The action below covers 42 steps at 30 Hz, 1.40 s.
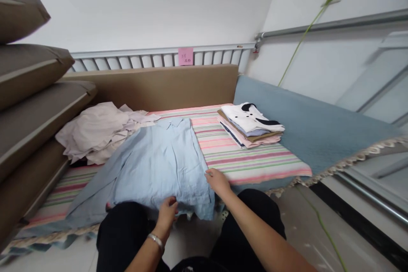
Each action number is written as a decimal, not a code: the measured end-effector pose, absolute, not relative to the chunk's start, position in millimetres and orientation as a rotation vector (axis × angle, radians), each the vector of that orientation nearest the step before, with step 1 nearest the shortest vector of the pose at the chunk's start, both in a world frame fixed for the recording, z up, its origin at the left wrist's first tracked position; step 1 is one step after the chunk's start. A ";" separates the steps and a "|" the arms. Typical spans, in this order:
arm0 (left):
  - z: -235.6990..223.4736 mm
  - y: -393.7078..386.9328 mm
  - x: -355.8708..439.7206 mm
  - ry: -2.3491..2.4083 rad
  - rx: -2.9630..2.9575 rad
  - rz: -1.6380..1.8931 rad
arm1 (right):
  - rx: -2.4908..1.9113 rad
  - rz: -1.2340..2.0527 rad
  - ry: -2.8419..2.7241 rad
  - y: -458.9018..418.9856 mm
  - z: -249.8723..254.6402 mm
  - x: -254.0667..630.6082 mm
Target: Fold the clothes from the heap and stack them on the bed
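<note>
A light blue shirt (159,163) lies spread out on the striped cloth, its collar toward the back wall and its lower hem hanging over the near edge. At its right side edge my right hand (218,182) pinches the fabric between thumb and fingers. My left hand (167,213), with a silver bracelet at the wrist, is by the bottom hem. Its fingers are loosely curled, with a gap between them and the thumb. The sleeve on the left trails toward the front edge of the bed.
Folded clothes (251,123) form a stack on the right, a white shirt with black trim on top. Crumpled pale garments (95,131) lie at left, beside piled brown cushions (35,89). A striped cloth (261,161) covers the seat. Behind stand a brown backrest (168,89) and radiator (127,61).
</note>
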<state>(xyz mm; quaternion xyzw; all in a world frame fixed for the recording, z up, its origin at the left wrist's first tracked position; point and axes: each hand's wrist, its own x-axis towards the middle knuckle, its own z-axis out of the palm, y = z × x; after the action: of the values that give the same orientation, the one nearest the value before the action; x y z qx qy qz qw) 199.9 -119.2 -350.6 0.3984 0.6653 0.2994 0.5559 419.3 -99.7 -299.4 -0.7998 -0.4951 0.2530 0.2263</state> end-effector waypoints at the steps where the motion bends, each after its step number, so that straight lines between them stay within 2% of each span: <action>1: -351.7 -118.8 202.3 1.575 0.933 0.709 | -2.216 0.697 -1.361 -98.0 -298.7 417.3; 11: -340.8 -124.5 210.5 1.403 0.984 0.820 | -2.194 0.722 -1.356 -90.4 -290.3 414.6; 19: -328.5 -128.2 224.1 1.197 0.911 0.695 | -2.240 0.717 -1.311 -93.8 -292.7 424.5; 23: -325.9 -128.8 225.8 1.076 0.980 0.747 | -2.245 0.707 -1.308 -92.3 -293.4 426.0; 26: -329.0 -126.2 224.4 1.123 1.115 0.809 | -2.263 0.704 -1.303 -91.0 -295.0 426.5; 32: -336.9 -119.4 216.6 1.320 1.167 0.692 | -2.267 0.692 -1.312 -91.4 -293.9 424.8; 42: -351.6 -119.8 212.0 1.351 1.270 0.746 | -2.287 0.679 -1.339 -96.8 -293.6 427.2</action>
<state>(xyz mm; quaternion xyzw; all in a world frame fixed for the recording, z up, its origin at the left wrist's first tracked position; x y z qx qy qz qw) 212.0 -119.8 -351.6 0.5345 0.5687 0.3140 0.5406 427.2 -96.8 -293.6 -0.8187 -0.4795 0.2431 0.2016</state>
